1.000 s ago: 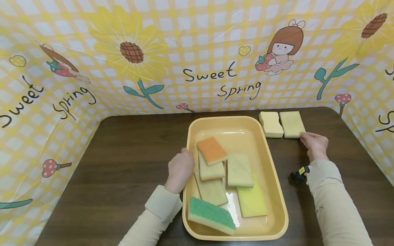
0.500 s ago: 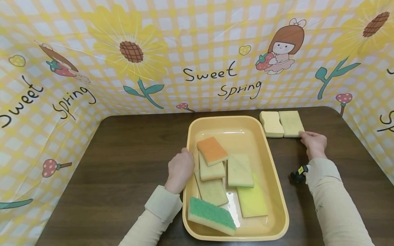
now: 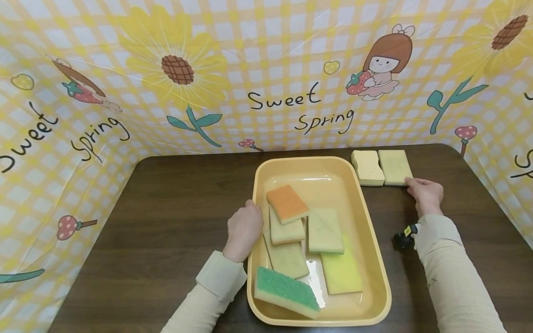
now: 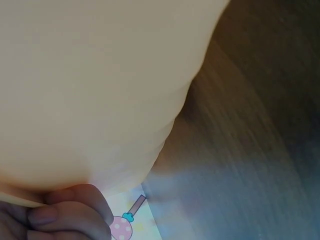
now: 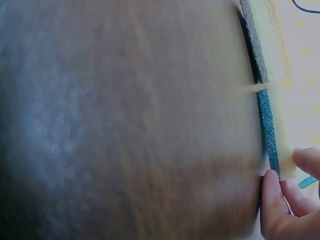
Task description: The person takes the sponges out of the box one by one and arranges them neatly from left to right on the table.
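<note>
My left hand grips the left rim of a yellow plastic tray; in the left wrist view its curled fingers hook under the rim. At the back right, my right hand pinches the near right corner of a flat pale yellow sponge. The right wrist view shows this sponge's teal scouring layer underneath, facing the table. Close to its left lies a thicker, wavy-sided cream sponge, with a dark grey layer below.
Inside the tray are an orange-topped sponge, a green-topped sponge, a bright yellow one and several pale ones. A black wrist camera sits by the right cuff. Patterned cloth walls in the dark wooden table.
The pale sponge at the back right shifted slightly left against the wavy sponge, then slightly right again, with my right hand on its corner. My left hand and the tray stayed put.
</note>
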{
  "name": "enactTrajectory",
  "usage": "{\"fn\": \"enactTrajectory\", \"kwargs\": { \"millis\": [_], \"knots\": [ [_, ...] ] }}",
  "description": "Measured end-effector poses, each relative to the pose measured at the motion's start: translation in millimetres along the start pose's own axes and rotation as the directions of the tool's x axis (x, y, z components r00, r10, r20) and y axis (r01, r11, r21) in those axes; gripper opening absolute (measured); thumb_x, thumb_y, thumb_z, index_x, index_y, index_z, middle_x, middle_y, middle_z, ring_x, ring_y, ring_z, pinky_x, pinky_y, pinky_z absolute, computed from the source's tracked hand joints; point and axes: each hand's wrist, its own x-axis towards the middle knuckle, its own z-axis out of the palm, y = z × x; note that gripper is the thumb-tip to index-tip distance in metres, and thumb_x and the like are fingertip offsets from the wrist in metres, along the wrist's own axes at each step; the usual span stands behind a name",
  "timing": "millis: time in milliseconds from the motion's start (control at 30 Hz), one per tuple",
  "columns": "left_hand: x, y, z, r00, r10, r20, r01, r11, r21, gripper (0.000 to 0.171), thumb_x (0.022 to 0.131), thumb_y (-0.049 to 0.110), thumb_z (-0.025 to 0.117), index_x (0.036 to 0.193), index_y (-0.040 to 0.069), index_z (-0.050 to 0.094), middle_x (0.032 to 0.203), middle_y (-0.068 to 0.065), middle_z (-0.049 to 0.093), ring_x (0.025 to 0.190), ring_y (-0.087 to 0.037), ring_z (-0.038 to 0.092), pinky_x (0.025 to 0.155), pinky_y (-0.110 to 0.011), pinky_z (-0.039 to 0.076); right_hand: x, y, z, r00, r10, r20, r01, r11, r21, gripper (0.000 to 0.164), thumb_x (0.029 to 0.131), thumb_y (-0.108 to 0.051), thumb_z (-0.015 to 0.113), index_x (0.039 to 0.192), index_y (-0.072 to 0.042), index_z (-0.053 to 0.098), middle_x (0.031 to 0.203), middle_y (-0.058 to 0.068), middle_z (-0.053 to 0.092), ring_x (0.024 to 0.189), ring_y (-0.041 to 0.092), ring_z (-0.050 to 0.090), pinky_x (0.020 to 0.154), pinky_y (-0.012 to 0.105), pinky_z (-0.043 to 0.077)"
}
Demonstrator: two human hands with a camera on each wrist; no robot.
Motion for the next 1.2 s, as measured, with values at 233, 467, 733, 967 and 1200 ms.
{"fn": "enactTrajectory", "kwargs": {
  "millis": [233,467,733,967,1200],
  "knots": [
    [-0.3,-0.2,0.7,1.000,0.002,0.000,-0.002,1.000,-0.001,0.026,0.099,0.021,0.047,0.090,-0.003,0.054,0.069,-0.021,0.064,0.062,-0.034,0.065,0.051,-0.045,0.050,0.7,0.6,-1.4,0.999,-0.037,0.002,0.037,0.997,-0.062,0.025,0.086,-0.012,0.064,0.063,-0.019,0.061,0.053,-0.017,0.051,0.046,-0.005,0.055,0.052,0.009,0.044],
    [-0.9,0.5,0.7,1.000,-0.003,0.006,0.003,1.000,-0.001,0.026,0.099,0.021,0.047,0.090,-0.003,0.054,0.068,-0.020,0.063,0.061,-0.033,0.065,0.051,-0.044,0.050,1.5,1.9,-2.7,0.998,-0.057,-0.004,0.056,0.994,-0.094,0.021,0.086,-0.013,0.064,0.066,-0.017,0.065,0.053,-0.018,0.050,0.047,-0.007,0.055,0.053,0.008,0.044],
    [-0.7,0.6,-0.3,1.000,-0.006,0.014,0.007,1.000,-0.009,0.027,0.099,0.022,0.047,0.091,-0.003,0.054,0.069,-0.021,0.063,0.062,-0.034,0.065,0.051,-0.045,0.050,-0.8,0.7,-4.8,1.000,-0.017,0.007,0.018,0.999,-0.041,0.024,0.086,-0.015,0.064,0.063,-0.018,0.063,0.051,-0.015,0.053,0.046,-0.005,0.056,0.053,0.009,0.044],
    [-1.5,-0.2,0.6,0.999,0.017,-0.031,-0.017,1.000,0.001,0.026,0.098,0.020,0.048,0.086,-0.003,0.054,0.066,-0.020,0.062,0.058,-0.033,0.064,0.049,-0.044,0.049,-3.8,-3.6,-4.7,0.999,-0.036,-0.021,0.036,0.999,0.002,0.018,0.086,-0.015,0.064,0.071,-0.014,0.055,0.056,-0.012,0.052,0.044,-0.002,0.052,0.050,0.012,0.043],
    [-0.8,-1.0,1.5,1.000,0.015,-0.027,-0.015,1.000,0.005,0.026,0.098,0.019,0.048,0.086,-0.002,0.054,0.066,-0.019,0.063,0.059,-0.033,0.064,0.049,-0.044,0.049,-13.5,-16.3,0.7,0.997,-0.068,-0.046,0.063,0.993,-0.098,0.018,0.089,-0.028,0.060,0.097,-0.019,0.047,0.095,-0.007,0.042,0.068,0.001,0.050,0.064,0.012,0.042]
  ]
}}
